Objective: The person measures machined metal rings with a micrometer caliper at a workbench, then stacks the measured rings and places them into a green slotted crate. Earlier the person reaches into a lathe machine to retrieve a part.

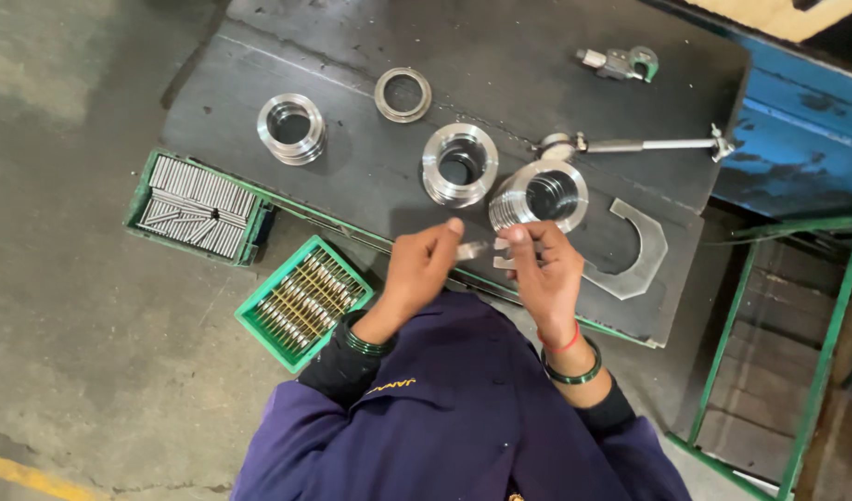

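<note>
Hands met over the near edge of a dark steel work table [352,167], both belonging to a person in a purple jacket. The left hand [421,269] pinched one end of a small flat metal piece [472,250] between thumb and forefinger, while the right hand [546,274] gripped the other end with its fingertips, so the piece hung in the air between them, just above the table's front edge. Green bangles sat on both wrists, and a red thread circled the right one. Just beyond the right hand a large grooved steel ring [540,197] leaned tilted on the table, and beside it stood a second steel ring [459,164], upright on its flat face. A third steel ring [291,128] stood well apart to the left, with a thin flat ring [403,95] lying behind it. A flat C-shaped gauge plate [637,255] lay near the right hand. Farther back rested a long-handled bore gauge [630,145] and a small green-tipped measuring tool [621,63]. On the concrete floor to the left sat two green trays [301,301] filled with slim metal rollers, laid in rows.
</note>
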`<state>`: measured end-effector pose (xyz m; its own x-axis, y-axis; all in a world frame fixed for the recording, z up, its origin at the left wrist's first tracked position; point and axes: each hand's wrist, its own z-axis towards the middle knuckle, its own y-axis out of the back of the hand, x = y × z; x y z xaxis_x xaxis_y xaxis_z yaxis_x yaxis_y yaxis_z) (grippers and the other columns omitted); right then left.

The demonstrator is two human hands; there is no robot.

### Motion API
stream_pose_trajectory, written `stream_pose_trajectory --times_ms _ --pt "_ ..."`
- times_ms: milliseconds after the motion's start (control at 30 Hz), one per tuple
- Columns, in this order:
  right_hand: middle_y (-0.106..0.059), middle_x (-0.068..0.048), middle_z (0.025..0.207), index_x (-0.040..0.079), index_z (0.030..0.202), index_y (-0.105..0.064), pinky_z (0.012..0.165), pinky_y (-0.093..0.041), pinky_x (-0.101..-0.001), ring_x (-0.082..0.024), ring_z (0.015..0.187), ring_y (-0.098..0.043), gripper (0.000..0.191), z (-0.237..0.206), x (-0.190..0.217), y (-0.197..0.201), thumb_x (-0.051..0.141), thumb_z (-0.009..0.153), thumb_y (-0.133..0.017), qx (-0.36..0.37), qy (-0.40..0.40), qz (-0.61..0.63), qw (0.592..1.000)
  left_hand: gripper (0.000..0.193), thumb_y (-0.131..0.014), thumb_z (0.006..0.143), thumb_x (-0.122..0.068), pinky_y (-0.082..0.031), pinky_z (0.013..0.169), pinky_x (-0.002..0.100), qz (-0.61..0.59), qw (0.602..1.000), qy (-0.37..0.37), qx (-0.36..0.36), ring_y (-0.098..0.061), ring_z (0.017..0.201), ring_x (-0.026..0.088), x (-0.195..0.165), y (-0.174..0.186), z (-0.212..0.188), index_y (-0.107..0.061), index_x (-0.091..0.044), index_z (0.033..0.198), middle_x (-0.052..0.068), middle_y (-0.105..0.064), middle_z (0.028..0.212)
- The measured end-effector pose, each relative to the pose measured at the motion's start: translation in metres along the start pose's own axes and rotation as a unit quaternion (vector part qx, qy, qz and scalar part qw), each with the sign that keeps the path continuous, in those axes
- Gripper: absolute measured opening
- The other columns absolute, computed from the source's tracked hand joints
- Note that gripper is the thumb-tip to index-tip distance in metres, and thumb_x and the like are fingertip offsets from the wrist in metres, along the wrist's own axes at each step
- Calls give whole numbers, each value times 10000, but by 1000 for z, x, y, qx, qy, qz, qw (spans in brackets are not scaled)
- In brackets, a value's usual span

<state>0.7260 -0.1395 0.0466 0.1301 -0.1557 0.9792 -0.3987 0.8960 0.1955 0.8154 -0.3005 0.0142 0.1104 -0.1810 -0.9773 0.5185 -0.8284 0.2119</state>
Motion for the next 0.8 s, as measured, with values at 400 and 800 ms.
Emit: stream_pose_trajectory --times_ms 400,800 --pt "-598 31 672 10 973 -707 507 -368 -195 -7 561 -490 221 -18 11 37 206 1068 -669 -66 47 11 997 378 -609 1034 -177 -346 496 353 -11 986 -158 44 -438 499 176 -51 -22 -17 -542 -16 699 92 -484 582" --pt "-555 56 634 19 900 -686 463 -320 -196 -1 521 -451 297 -14 6 52 276 1049 -666 -59 5 78 995 408 -563 1041 -162 -285 489 289 -197 972 -94 85 -378 535 58 -7 -33 -17 -545 11 673 -19 -475 572"
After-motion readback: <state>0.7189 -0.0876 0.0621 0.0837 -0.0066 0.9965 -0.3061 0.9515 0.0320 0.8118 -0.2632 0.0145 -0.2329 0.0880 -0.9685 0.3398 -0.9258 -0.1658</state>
